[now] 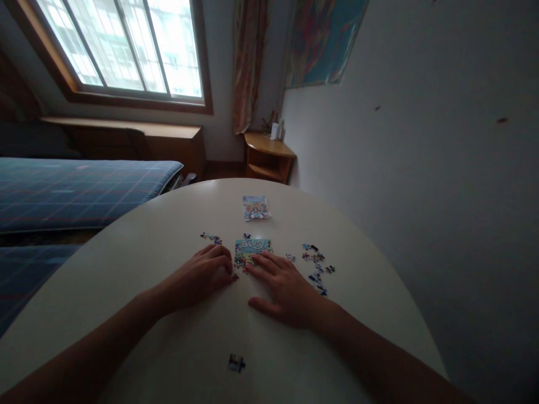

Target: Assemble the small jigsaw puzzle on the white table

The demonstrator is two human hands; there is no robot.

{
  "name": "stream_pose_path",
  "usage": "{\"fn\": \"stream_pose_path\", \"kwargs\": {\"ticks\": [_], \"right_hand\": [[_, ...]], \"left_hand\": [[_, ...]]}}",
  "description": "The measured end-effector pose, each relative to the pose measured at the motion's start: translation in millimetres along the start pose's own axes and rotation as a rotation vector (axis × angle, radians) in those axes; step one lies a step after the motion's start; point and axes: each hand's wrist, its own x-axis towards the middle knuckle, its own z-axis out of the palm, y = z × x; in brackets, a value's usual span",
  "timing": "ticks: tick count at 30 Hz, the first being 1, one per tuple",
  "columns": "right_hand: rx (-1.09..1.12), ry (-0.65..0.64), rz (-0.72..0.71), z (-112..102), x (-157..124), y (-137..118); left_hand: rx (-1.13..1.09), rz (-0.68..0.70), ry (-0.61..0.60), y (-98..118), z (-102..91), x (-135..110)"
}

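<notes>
A partly assembled jigsaw puzzle (252,247) with colourful printed figures and lettering lies on the white table. Across its lower right part, my right hand (283,289) rests flat, fingers spread and thumb out to the left. My left hand (206,274) is at the puzzle's left edge with its fingers curled in, gripping a small dark reddish puzzle piece (235,277) at the fingertips. Part of that piece is hidden. A single piece with a tab (236,363) lies close to me. Beyond the puzzle is a printed picture sheet (255,207) showing a similar cartoon.
Loose puzzle pieces (319,268) are scattered right of my right hand, and several more (209,238) lie beyond my left hand. The round white table (168,359) borders a wall (421,168) on the right. A bed with a plaid cover (84,191) stands to the left.
</notes>
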Motion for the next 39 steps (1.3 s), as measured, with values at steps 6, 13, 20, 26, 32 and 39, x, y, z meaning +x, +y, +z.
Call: {"fn": "stream_pose_path", "kwargs": {"ticks": [6,13,20,26,32,39], "right_hand": [[-0.002,0.002,0.0,0.4,0.1,0.8],[0.002,0.003,0.007,0.2,-0.7,0.1],[-0.001,0.013,-0.004,0.2,-0.6,-0.5],[-0.005,0.013,-0.002,0.7,-0.7,0.2],[-0.001,0.012,0.0,0.6,-0.1,0.0],[0.003,0.002,0.007,-1.0,0.2,-0.6]], "left_hand": [[0.025,-0.018,0.082,-1.3,10.4,3.2],[0.081,-0.043,0.166,0.0,20.2,6.7],[0.146,-0.018,0.18,6.1,20.9,6.6],[0.176,0.02,0.19,10.6,20.1,7.2],[0.22,-0.033,0.166,14.8,23.6,8.2],[0.213,0.011,0.19,14.6,25.8,5.6]]}}
